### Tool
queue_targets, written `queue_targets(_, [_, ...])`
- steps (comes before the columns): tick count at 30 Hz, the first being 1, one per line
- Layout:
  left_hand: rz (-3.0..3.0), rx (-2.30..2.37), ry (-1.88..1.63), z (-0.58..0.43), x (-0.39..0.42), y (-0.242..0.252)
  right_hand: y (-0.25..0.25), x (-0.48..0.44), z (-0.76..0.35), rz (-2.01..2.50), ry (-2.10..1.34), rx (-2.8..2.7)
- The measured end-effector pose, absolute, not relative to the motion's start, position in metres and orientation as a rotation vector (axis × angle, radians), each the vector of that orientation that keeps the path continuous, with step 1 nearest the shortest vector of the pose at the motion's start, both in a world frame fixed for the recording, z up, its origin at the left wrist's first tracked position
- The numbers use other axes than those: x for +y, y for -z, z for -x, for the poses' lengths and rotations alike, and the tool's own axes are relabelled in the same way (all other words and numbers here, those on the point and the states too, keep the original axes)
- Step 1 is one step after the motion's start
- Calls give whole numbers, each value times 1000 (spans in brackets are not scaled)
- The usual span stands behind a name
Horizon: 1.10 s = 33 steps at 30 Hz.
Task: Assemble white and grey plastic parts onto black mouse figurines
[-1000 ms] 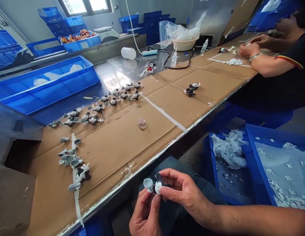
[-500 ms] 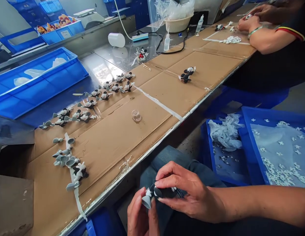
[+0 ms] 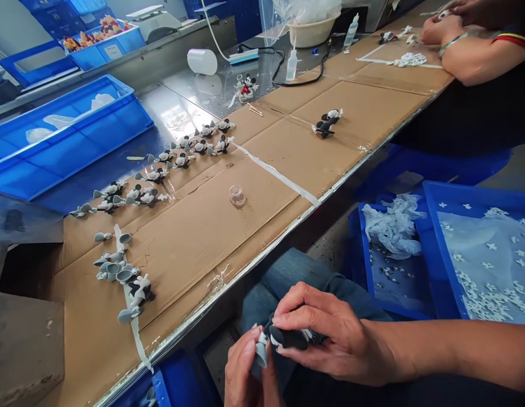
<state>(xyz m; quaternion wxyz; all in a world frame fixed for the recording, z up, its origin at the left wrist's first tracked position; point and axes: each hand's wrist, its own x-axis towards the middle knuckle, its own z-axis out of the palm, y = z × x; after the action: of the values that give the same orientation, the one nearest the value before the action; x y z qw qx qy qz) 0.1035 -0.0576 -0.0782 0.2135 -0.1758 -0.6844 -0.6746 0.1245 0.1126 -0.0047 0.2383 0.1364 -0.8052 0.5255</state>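
Over my lap, my right hand point(image 3: 330, 333) is closed around a black-and-white mouse figurine point(image 3: 294, 339), fingers on top and thumb below. My left hand point(image 3: 247, 362) pinches a small grey cone-shaped piece with a white end point(image 3: 261, 351) against the figurine's near end. Whether the two parts are joined is hidden by the fingers. On the cardboard-covered table, more mouse figurines with grey pieces point(image 3: 154, 176) lie in a loose row. Loose grey pieces point(image 3: 113, 270) are clustered at the left, beside another mouse figurine point(image 3: 141, 291).
A small clear cup point(image 3: 237, 196) stands mid-table. Two figurines point(image 3: 328, 123) lie farther right. Blue bins point(image 3: 432, 249) with small white parts are low on the right. At the far right, a co-worker's hands point(image 3: 442, 28) hold a small part. A blue crate point(image 3: 71, 147) stands left.
The view has shifted slightly. The grey piece points more steeply downward, and the figurine has turned a little in my right hand. Both hands keep their holds.
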Motion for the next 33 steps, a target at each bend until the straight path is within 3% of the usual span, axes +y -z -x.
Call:
queue_targets(3, [120,-1901,2053,-115,-46,60,6,109,-124,-265,-1625,-2145])
queue_targets(8, [-369,-1802,2233,-132,-37,44,8,93,-120,344,-2627,-1902])
queue_targets(10, [-338,-1772,2242,-137,-49,51,9,84,-120,430,-2845,-1864])
queue_targets(20, [-948,-1594,2449,-179,-107,44,25,29,-125,169,-2948,-2236])
queue_targets(33, [-1708,-1102,1654,-284,-336,63,61,36,-126,164,-2645,-2630])
